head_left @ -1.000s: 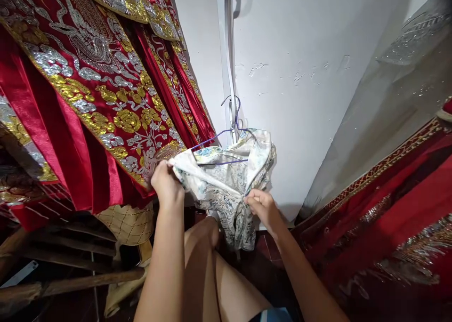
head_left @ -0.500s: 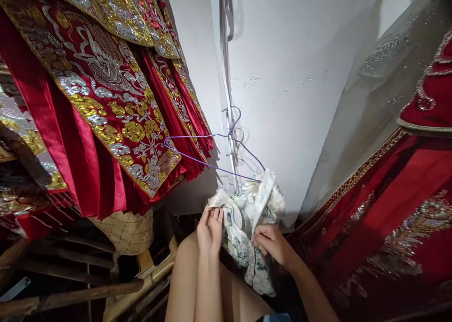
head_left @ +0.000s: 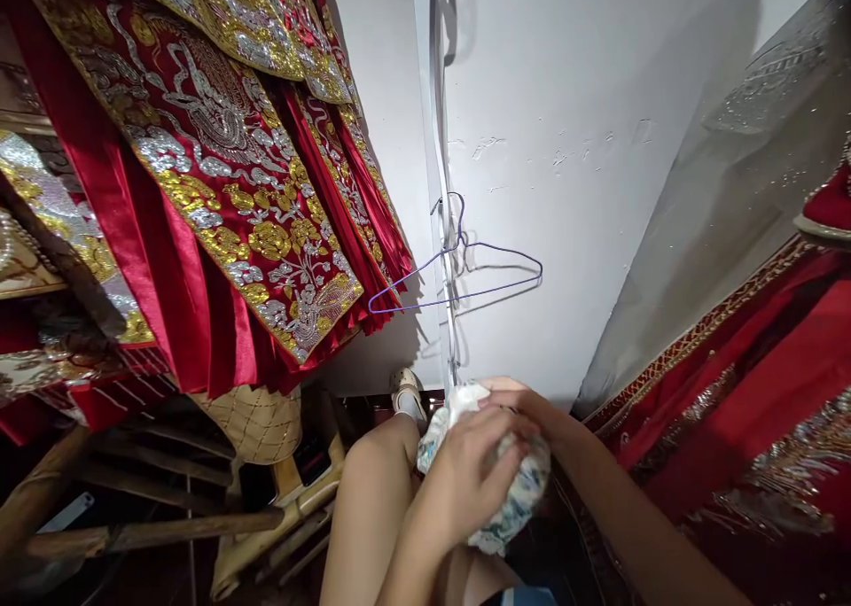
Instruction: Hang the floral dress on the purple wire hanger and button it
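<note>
Floral garment: the white cloth garment with a blue and green print (head_left: pixel 515 504) was bunched into 1 soft bundle between the person's 2 hands, above the lap and below the lower edge of the white painted wall (head_left: pixel 545 101).
Left grip: the left hand (head_left: pixel 465 469) lay across the front of the bundle, back upward, fingers bent and thumb apart from them; blur left it impossible to tell how firmly it had hold of the cloth.
Right grip: the right hand (head_left: pixel 525 402) touched the bundle's top on the far side, partly behind the left hand; how far it was closed could not be told.
Purple hanger: 1 thin purple wire hanger (head_left: pixel 458 302) hung by its hook at the narrow pale upright strip (head_left: pixel 437 101), well apart from the garment.
Red costume: a red satin costume with gold and silver sequin embroidery (head_left: pixel 269 238) hung along the wall's left edge, its hem just beside the hanger's left corner.
Shoe: 1 beige clog (head_left: pixel 407 389) stood near the wall's lower edge.
</note>
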Action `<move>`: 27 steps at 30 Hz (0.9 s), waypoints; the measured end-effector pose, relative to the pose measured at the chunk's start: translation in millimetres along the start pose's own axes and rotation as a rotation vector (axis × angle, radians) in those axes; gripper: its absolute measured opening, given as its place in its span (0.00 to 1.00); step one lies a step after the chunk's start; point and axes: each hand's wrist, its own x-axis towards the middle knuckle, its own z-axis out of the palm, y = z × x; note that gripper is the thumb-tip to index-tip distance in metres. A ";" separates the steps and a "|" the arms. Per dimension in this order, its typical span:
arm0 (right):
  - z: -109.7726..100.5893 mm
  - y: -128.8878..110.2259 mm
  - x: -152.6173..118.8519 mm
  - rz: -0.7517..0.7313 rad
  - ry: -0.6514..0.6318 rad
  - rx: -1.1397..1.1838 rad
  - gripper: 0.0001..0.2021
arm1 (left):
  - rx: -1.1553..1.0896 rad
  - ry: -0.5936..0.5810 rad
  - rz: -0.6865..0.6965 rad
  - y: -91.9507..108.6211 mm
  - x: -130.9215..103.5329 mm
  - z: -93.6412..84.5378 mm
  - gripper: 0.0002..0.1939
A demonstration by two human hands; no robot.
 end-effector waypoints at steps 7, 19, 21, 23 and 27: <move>18.2 -60.4 -2.2 0.141 -0.525 0.050 0.17 | -0.232 0.296 -0.155 -29.7 17.7 -42.8 0.15; -57.6 -81.4 77.1 -0.783 0.394 -0.825 0.12 | 0.424 -0.041 -0.390 -65.8 -18.3 -102.8 0.14; -64.8 -70.7 103.4 -0.732 0.394 -0.905 0.17 | 0.486 0.016 -0.367 -56.9 -12.9 -116.0 0.10; -69.1 -62.7 123.4 -0.647 0.393 -0.968 0.20 | 0.507 0.041 -0.353 -45.5 -7.0 -125.5 0.09; -78.9 -58.9 130.1 -0.610 0.312 -0.992 0.14 | 0.551 0.057 -0.315 -29.7 2.3 -143.4 0.09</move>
